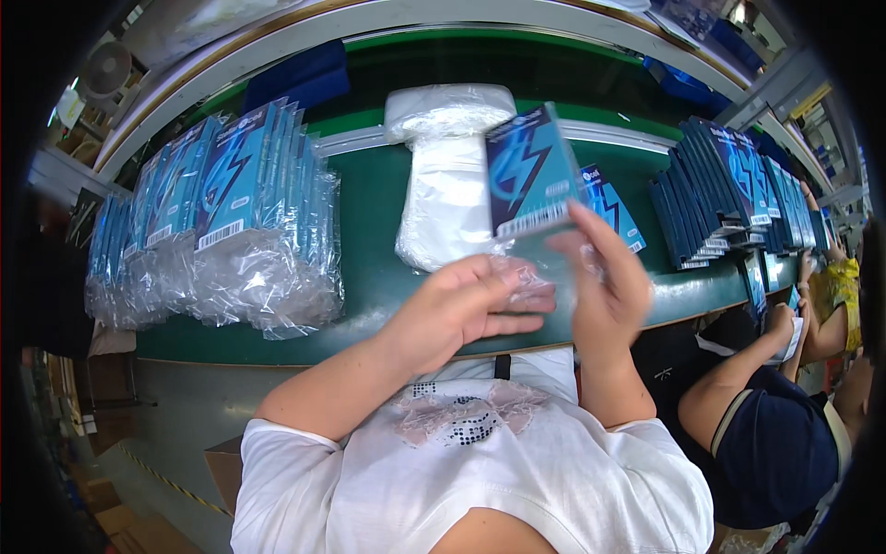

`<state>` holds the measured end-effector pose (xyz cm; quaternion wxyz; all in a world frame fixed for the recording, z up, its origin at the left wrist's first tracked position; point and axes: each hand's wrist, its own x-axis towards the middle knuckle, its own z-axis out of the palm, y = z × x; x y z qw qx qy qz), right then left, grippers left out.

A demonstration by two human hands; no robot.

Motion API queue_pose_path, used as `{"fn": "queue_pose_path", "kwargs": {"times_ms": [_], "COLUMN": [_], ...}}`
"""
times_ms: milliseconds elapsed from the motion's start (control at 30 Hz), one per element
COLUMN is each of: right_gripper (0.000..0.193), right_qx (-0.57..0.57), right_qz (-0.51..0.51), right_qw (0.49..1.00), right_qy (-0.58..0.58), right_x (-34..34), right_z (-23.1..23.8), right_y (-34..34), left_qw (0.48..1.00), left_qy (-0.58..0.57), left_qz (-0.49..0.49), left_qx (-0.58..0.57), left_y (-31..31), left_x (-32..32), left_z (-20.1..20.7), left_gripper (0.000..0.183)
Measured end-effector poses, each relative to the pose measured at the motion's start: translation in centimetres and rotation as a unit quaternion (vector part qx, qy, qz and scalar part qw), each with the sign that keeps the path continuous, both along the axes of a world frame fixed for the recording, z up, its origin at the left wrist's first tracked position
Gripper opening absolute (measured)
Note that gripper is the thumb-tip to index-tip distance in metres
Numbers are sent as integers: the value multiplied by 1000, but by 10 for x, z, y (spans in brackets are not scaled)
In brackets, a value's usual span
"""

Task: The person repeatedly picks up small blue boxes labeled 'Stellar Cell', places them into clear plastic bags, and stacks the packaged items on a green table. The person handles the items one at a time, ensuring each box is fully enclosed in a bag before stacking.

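Note:
A flat blue box with a lightning-bolt print [528, 174] stands tilted above the table, slightly blurred. At its lower right corner are the fingers of my right hand [611, 282], closed on it. My left hand [471, 300], palm turned inward, pinches a clear plastic bag [528, 282] between thumb and fingers, just below the box. Some clear film also shows by the right fingers; how far it reaches is hard to see. Behind the box lies a pile of clear plastic bags [443, 189]. Another blue box [616, 217] rests partly hidden to the right.
Bagged blue boxes [245, 194] stand in rows at the left of the green table [369, 240]. Unbagged box stacks [701, 198] fill the right side. A co-worker in dark clothing [784, 443] sits at the right, hands near the boxes. A dark blue bin [295, 78] is at the back.

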<state>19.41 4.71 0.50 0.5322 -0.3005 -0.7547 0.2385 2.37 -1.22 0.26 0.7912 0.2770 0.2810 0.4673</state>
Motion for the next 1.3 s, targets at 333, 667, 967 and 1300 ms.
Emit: {"fn": "queue_pose_path", "kwargs": {"times_ms": [333, 667, 967, 1300], "right_gripper": [28, 38, 25, 47], "right_qx": [102, 58, 12, -205], "right_qz": [277, 264, 265, 299], "right_qw": [952, 963, 963, 932], "right_qy": [-84, -16, -44, -28], "right_x": [-34, -38, -48, -84], "right_z": [18, 19, 11, -12], "right_y": [-31, -19, -16, -15], "left_qw": [989, 444, 235, 290], "left_qy": [-87, 668, 875, 750], "left_qz": [41, 463, 357, 549], "left_qx": [-108, 378, 228, 228], "left_y": [-13, -46, -12, -57], "left_x": [-12, -83, -119, -173], "left_z": [19, 96, 59, 109], "left_gripper": [47, 46, 38, 49]}}
